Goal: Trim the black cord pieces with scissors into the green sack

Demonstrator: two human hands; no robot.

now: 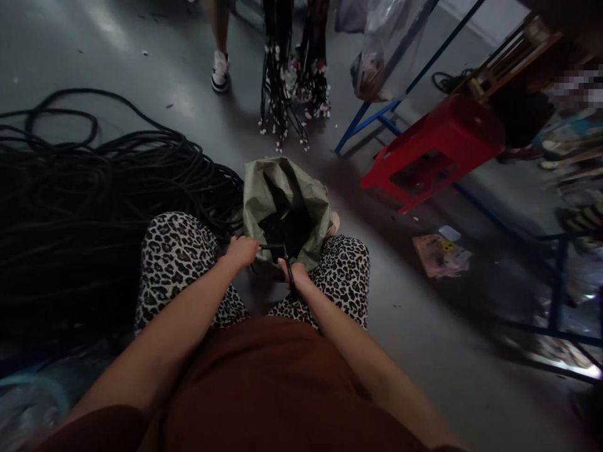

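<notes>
My left hand [242,251] is closed around a short end of black cable [272,247] that points to the right over the open bag. My right hand [294,274] grips dark-handled scissors [288,267], their blades up at the tip of the cable. Whether the blades touch it is too dim to tell. Between my knees stands a green woven sack [315,207], its mouth wide, with dark pieces [287,229] inside that I cannot make out singly.
A big heap of black cable [117,169] lies at my left. Ahead hang bundles of wires with white connectors [282,81]; a person's shoe [220,72] is near them. To the right are a tipped red stool [433,150], a blue metal frame [362,122] and a plastic packet [440,254].
</notes>
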